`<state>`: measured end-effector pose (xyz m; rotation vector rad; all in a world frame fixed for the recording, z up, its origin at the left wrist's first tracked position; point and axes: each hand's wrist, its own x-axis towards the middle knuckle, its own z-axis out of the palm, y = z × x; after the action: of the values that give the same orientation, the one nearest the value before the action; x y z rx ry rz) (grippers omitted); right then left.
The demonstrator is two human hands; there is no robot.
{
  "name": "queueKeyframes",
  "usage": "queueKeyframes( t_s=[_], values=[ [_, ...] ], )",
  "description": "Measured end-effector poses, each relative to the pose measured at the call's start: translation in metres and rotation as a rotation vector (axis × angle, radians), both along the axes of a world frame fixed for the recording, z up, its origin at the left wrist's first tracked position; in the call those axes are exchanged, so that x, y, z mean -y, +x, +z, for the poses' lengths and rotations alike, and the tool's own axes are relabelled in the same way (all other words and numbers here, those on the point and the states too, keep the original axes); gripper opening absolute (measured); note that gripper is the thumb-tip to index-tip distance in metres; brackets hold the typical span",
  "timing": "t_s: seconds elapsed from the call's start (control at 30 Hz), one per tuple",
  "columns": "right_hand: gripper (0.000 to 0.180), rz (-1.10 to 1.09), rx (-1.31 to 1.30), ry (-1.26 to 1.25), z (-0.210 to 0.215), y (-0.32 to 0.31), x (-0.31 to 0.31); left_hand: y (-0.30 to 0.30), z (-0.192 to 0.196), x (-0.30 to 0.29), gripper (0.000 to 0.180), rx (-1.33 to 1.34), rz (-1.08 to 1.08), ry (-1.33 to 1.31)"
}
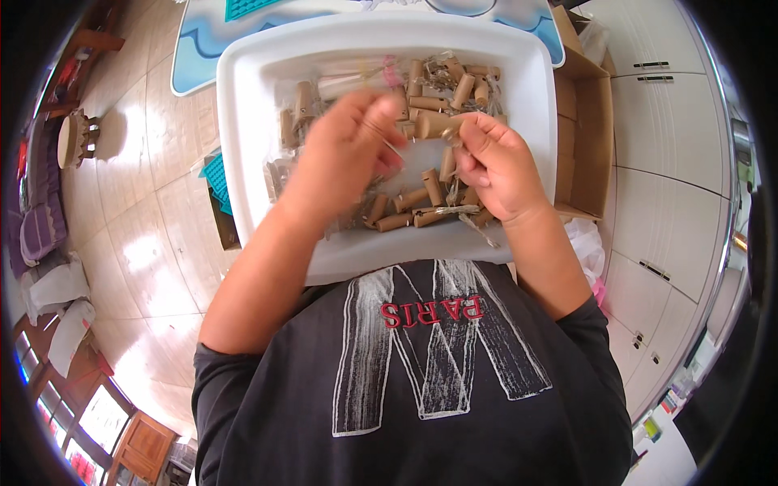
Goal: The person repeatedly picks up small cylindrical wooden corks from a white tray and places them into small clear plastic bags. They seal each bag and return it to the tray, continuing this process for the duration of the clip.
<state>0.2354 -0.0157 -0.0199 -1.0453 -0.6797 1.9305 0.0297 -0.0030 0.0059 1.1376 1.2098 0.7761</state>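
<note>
One brown cylinder (432,125) is held over a white tub (381,27) of similar cylinders (433,188), the grip of the right hand (501,162) clamped on its end; the left hand (344,150) is blurred near it, and I cannot tell whether that grip is together or apart

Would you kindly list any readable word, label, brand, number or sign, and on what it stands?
Black shirt: red lettering across the front, over large white sketched strokes; I won't copy its wording.
Small items at the right edge: any print is too small to read.
Brown cylinders in the white tub: no readable text visible.
</note>
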Motion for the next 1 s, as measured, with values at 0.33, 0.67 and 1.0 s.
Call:
queueKeyframes(
  t_s=[0.33, 0.67, 1.0],
  values=[
    [0.031, 0.06, -0.46, -0.157, -0.008, 0.02, -0.013, -0.033, -0.034, -0.078, 0.023, -1.489, -0.332, 0.34],
    [0.029, 0.06, -0.378, -0.144, -0.004, 0.02, -0.013, -0.029, -0.053, -0.069, 0.033, -1.101, -0.03, 0.382],
    [0.03, 0.032, -0.364, -0.124, -0.008, 0.022, -0.011, -0.036, -0.002, -0.047, 0.023, -0.968, 0.29, 0.751]
  ],
)
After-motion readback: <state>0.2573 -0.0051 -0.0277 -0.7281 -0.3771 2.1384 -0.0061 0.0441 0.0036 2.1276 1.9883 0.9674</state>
